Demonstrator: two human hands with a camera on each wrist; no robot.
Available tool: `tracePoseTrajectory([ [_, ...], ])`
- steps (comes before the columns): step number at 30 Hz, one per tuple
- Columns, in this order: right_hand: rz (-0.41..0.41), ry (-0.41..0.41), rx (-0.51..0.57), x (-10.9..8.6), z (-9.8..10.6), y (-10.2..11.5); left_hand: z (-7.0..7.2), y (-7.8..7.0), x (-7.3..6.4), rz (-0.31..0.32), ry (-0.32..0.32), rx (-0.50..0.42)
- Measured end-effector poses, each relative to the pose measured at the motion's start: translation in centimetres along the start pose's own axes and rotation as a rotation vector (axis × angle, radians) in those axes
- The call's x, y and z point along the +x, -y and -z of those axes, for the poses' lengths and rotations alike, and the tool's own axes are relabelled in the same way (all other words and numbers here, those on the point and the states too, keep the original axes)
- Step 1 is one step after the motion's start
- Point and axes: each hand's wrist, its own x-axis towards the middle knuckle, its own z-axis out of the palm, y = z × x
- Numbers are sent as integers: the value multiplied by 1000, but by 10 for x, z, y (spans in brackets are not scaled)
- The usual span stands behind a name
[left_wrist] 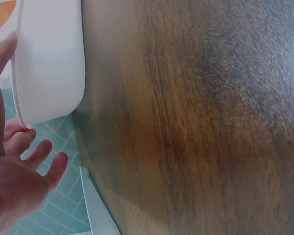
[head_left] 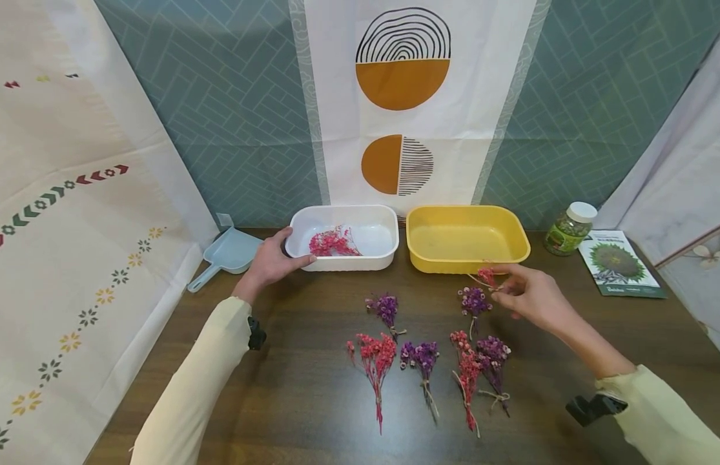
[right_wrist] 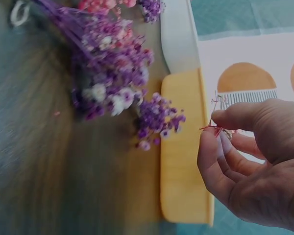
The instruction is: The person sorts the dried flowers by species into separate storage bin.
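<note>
At the left end of a white plastic tub (head_left: 354, 263), my left hand (head_left: 274, 259) holds the rim, its thumb along the front edge and fingers at the corner. Inside that tub lies a pink dried flower bunch (head_left: 332, 243). My right hand (head_left: 531, 294) pinches a small pink dried flower sprig (head_left: 485, 276) between thumb and fingertips, at the front rim of a yellow plastic tub (head_left: 467, 265). Just below this hand is a purple flower bunch (head_left: 473, 301). In the right wrist view the fingers hide much of the sprig, and its thin stems (right_wrist: 210, 128) poke out.
Several more bunches lie on the wooden table, among them a pink one (head_left: 376, 356), a purple one (head_left: 422, 358) and another pink one (head_left: 467, 365). A light blue dustpan (head_left: 234, 250) is at left. A lidded jar (head_left: 571, 229) and a seed packet (head_left: 620, 265) stand right.
</note>
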Motion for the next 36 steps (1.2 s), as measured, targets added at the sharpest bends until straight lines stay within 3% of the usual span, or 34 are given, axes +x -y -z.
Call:
tracePoseTrajectory([
  [19,46,67,33,58,-23,37,1,3,-3,8,-15,15],
  [36,-8,124,11,112,-48,80,0,0,-1,8,-9,4],
])
